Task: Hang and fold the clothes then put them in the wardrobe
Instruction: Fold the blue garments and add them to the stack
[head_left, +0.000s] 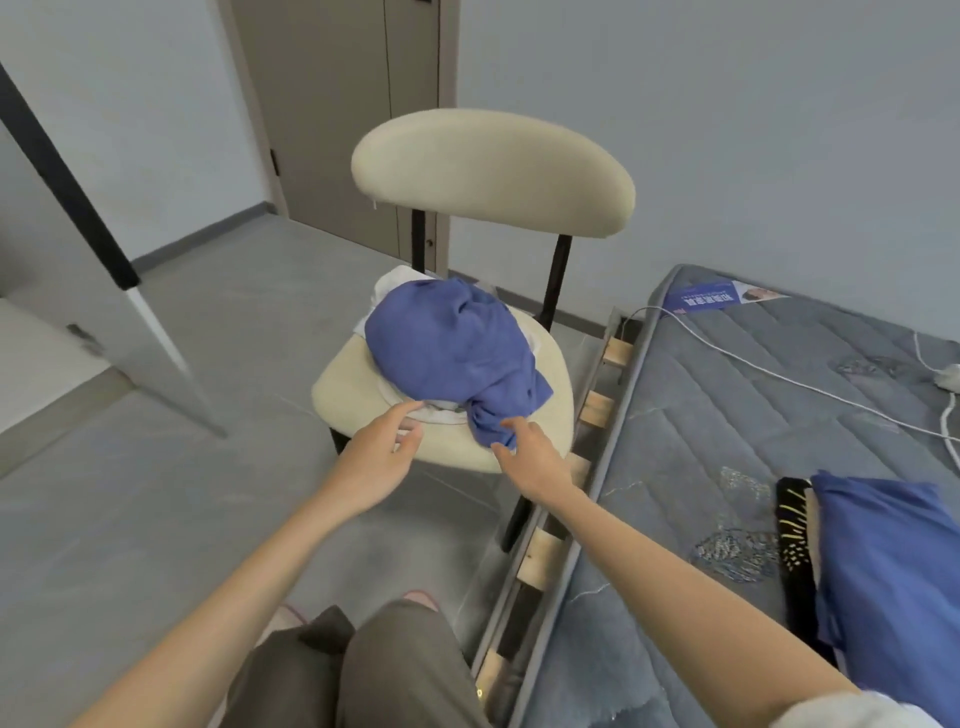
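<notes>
- Both arms are bare and stretched forward side by side, with the hands near each other but apart.
- The left forearm runs up from the lower left, and its wrist is straight.
- The left hand is turned palm inward with loose, spread fingers. Its forefinger points ahead, the others bend a little, and it holds nothing.
- The right forearm comes up from the lower right corner, where the edge of a pale sleeve shows.
- The right hand shows its back. Its fingers are bent, with the tips on the lower end of a blue cloth; whether they pinch it cannot be told.
</notes>
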